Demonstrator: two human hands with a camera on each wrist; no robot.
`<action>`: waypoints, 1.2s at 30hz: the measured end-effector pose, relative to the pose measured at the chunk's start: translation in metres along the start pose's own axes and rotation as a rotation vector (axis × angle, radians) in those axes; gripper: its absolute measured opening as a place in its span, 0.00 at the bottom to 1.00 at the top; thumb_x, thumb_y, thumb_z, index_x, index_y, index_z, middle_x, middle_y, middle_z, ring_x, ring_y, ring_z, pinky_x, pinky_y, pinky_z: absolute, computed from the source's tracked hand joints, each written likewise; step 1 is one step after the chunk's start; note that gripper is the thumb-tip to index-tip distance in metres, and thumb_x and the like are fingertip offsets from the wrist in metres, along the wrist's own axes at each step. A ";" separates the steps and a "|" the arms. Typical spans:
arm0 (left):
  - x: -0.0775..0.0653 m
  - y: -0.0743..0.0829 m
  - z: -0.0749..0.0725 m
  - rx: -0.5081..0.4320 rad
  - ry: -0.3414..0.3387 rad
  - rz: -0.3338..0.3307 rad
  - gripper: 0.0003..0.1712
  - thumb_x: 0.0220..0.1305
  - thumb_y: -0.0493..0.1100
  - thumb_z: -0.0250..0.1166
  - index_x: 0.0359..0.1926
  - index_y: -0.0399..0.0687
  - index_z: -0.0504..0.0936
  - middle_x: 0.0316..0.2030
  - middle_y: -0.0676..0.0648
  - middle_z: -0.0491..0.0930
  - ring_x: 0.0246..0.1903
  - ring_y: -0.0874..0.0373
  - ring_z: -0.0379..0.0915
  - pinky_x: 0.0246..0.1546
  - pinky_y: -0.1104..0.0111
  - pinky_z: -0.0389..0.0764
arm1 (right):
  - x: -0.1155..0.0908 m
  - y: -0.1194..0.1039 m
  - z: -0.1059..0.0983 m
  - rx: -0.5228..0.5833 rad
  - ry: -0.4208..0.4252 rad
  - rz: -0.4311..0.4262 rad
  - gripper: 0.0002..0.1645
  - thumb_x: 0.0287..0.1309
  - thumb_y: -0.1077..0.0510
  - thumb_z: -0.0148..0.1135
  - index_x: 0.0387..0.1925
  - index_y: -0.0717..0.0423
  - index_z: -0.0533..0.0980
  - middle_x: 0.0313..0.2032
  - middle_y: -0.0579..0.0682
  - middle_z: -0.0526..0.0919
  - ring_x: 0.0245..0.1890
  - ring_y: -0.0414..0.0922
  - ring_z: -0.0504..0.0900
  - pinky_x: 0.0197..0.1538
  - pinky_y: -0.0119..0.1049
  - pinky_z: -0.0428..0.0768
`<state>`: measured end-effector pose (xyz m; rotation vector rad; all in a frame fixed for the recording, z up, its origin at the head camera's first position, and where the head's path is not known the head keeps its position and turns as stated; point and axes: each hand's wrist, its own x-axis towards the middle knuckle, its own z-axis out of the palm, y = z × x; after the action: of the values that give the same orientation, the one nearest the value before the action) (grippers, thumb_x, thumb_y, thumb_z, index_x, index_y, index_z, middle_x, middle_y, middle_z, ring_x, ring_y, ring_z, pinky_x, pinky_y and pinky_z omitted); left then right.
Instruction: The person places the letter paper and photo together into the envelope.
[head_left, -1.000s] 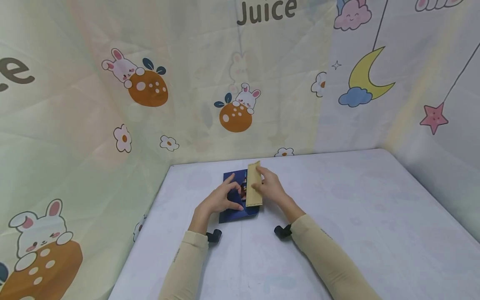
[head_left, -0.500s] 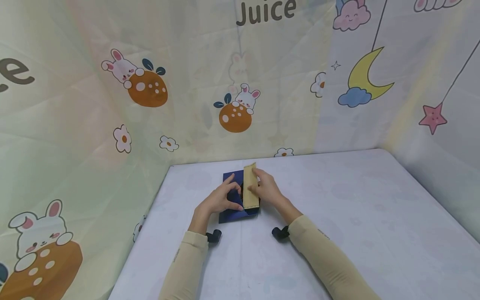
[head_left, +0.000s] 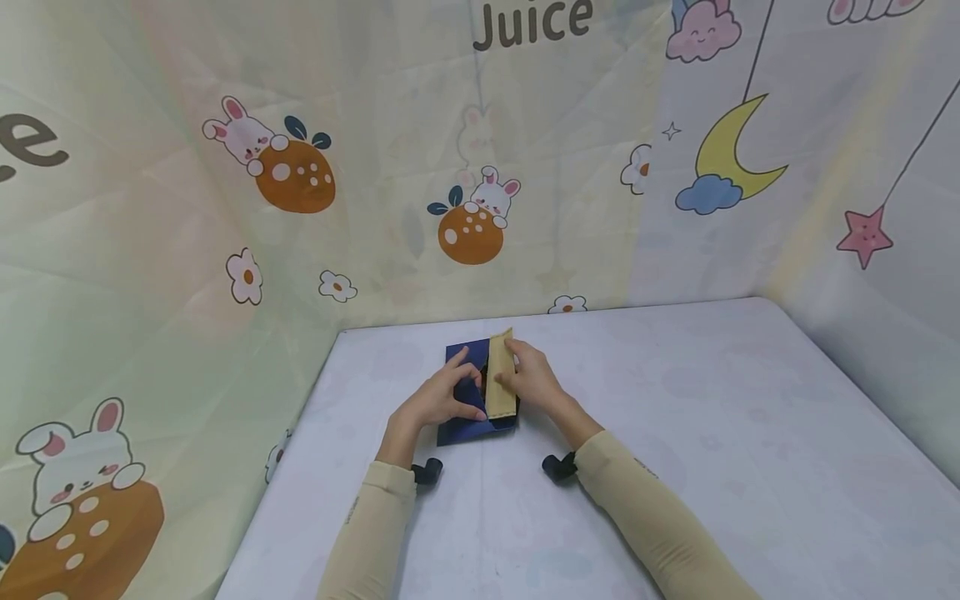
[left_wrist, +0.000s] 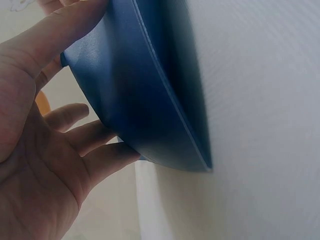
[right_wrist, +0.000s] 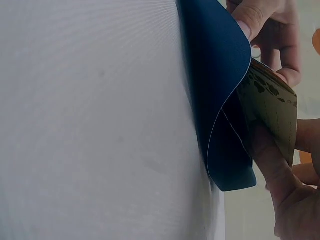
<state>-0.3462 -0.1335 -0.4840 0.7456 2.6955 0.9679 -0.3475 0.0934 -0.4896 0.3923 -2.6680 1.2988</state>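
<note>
A dark blue envelope (head_left: 463, 429) lies on the table with its upper layer bowed up, its mouth gaping in the right wrist view. My left hand (head_left: 435, 398) pinches that layer, thumb (left_wrist: 70, 32) on its face. Between thumb and fingers, my right hand (head_left: 534, 379) holds a thin stack of tan cards (head_left: 500, 375) upright on the long side. Dashed lines and dark print mark the outer card (right_wrist: 272, 107) in the right wrist view. One edge of the stack sits at the envelope's mouth, partly hidden behind the blue layer (right_wrist: 220, 55).
A white-covered table (head_left: 675, 400) extends around the envelope. Behind it and along both sides hangs a printed cloth (head_left: 405, 167) with rabbits, oranges and a moon. A black wrist camera (head_left: 427, 472) is strapped at the left wrist, another (head_left: 560, 467) at the right.
The right hand has moved the tan cards left and slightly toward me, over the envelope, narrowing the dark gap between them. The left hand has stayed in place on the envelope.
</note>
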 end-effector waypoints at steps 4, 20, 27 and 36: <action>0.000 0.000 0.000 -0.003 0.004 0.001 0.27 0.48 0.55 0.85 0.42 0.69 0.75 0.84 0.47 0.44 0.80 0.35 0.48 0.72 0.35 0.63 | -0.001 -0.001 0.000 -0.035 -0.017 0.019 0.45 0.60 0.60 0.75 0.72 0.71 0.65 0.72 0.69 0.70 0.74 0.63 0.69 0.74 0.55 0.69; 0.001 -0.001 0.001 -0.005 0.005 0.002 0.27 0.48 0.55 0.84 0.43 0.68 0.76 0.84 0.45 0.44 0.80 0.34 0.47 0.71 0.34 0.63 | -0.001 -0.002 0.000 -0.027 -0.044 0.077 0.46 0.58 0.58 0.76 0.72 0.69 0.65 0.72 0.68 0.71 0.74 0.62 0.69 0.74 0.54 0.69; 0.000 -0.001 0.003 -0.011 0.001 -0.021 0.26 0.49 0.54 0.84 0.42 0.70 0.75 0.85 0.48 0.43 0.81 0.34 0.46 0.72 0.33 0.61 | -0.002 -0.001 -0.001 -0.032 -0.072 0.104 0.45 0.57 0.59 0.77 0.71 0.71 0.67 0.70 0.68 0.73 0.72 0.61 0.72 0.72 0.54 0.72; 0.001 0.001 0.001 0.004 0.004 -0.026 0.27 0.49 0.53 0.85 0.42 0.70 0.75 0.85 0.49 0.44 0.81 0.36 0.46 0.73 0.35 0.61 | -0.002 -0.002 -0.001 -0.060 -0.062 0.087 0.40 0.58 0.59 0.76 0.68 0.71 0.71 0.66 0.68 0.77 0.67 0.59 0.78 0.68 0.53 0.77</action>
<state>-0.3462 -0.1313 -0.4844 0.7087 2.7039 0.9598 -0.3450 0.0930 -0.4879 0.3172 -2.7976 1.2450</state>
